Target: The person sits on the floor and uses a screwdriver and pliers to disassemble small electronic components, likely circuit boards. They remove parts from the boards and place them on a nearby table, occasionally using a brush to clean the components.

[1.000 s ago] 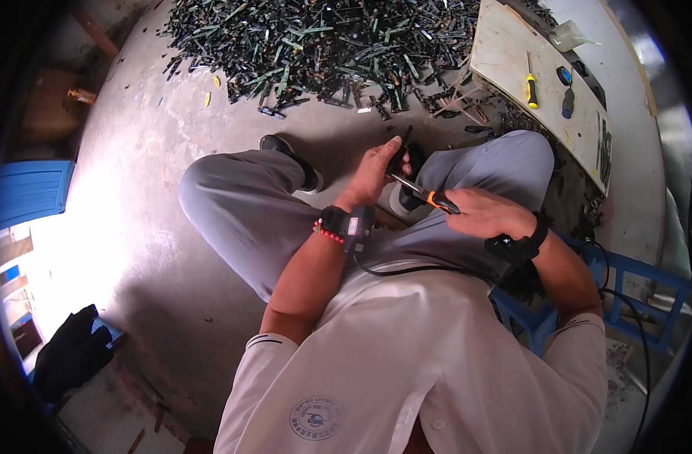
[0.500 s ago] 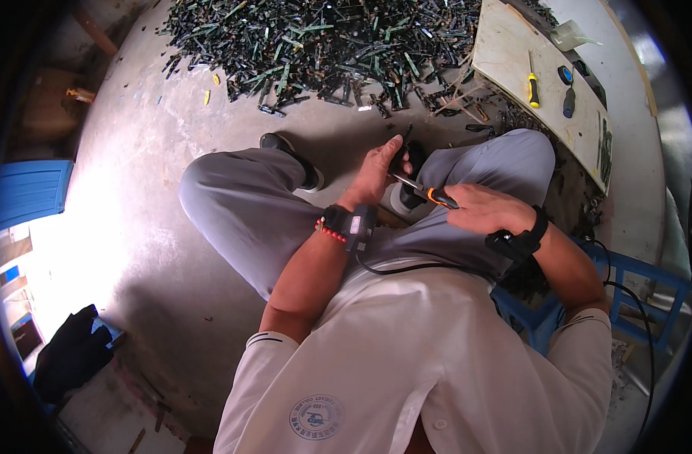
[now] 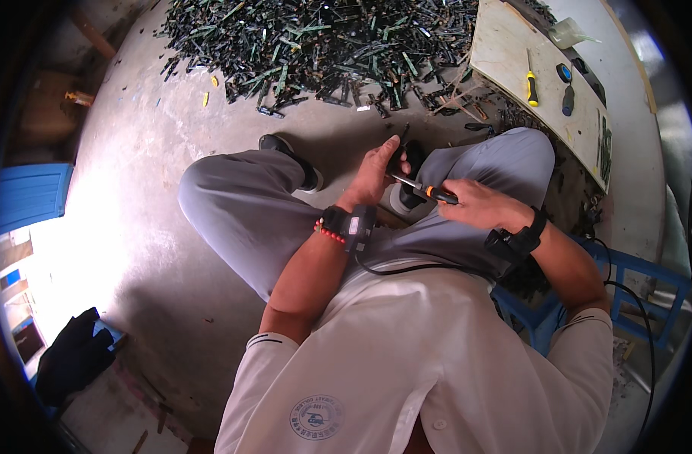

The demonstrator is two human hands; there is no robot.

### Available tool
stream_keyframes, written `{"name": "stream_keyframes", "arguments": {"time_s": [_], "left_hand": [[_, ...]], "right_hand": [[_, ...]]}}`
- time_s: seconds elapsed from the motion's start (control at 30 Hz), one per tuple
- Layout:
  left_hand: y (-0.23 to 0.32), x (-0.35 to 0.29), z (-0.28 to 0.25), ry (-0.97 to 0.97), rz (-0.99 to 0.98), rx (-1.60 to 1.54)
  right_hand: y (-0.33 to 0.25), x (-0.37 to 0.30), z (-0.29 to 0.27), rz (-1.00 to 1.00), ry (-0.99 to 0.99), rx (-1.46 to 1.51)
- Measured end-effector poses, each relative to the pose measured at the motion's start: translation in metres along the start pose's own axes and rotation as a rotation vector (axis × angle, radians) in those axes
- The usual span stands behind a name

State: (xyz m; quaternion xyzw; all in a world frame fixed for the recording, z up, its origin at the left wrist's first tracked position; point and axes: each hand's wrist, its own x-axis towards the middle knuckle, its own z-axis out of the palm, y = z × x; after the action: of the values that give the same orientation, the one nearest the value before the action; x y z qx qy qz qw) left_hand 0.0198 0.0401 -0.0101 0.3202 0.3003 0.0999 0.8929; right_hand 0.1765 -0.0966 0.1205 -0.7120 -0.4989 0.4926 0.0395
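My left hand (image 3: 373,171) is closed round a narrow dark strip-like piece (image 3: 404,135), whose tip sticks out beyond the thumb. My right hand (image 3: 478,203) grips a screwdriver (image 3: 441,195) by its orange and black handle. The metal shaft points left and reaches the dark piece at my left fingers. Whether the tip sits in the piece or only against it, I cannot tell. Both hands are above my shoe, between my bent knees.
A large heap of dark and green strip-like parts (image 3: 323,53) covers the floor ahead. On the pale board (image 3: 505,45) at right lie a yellow screwdriver (image 3: 532,91), another dark-handled tool (image 3: 568,100) and a round blue-black item (image 3: 564,72). A blue plastic frame (image 3: 641,272) stands beside my right arm.
My right hand has shifted slightly left, and its grip on the screwdriver handle looks a little different. My left hand and the dark piece stay almost in place.
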Motion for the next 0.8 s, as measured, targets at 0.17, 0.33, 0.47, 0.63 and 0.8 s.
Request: {"name": "stream_keyframes", "arguments": {"time_s": [0.17, 0.33, 0.47, 0.63, 0.8], "left_hand": [[-0.002, 0.003, -0.001, -0.001, -0.008, -0.074], [0.002, 0.0, 0.002, -0.03, 0.008, -0.087], [0.001, 0.001, 0.002, -0.038, 0.021, -0.066], [0.002, 0.001, 0.004, -0.036, 0.009, -0.054], [0.002, 0.0, 0.009, 0.013, 0.046, -0.078]], "right_hand": [[-0.001, 0.0, 0.006, 0.001, 0.033, -0.042], [0.003, -0.005, 0.018, -0.055, 0.154, -0.17], [-0.005, -0.009, 0.023, -0.001, 0.165, -0.273], [-0.01, -0.013, 0.02, 0.012, 0.184, -0.312], [-0.008, -0.015, 0.018, 0.033, 0.207, -0.367]]}}
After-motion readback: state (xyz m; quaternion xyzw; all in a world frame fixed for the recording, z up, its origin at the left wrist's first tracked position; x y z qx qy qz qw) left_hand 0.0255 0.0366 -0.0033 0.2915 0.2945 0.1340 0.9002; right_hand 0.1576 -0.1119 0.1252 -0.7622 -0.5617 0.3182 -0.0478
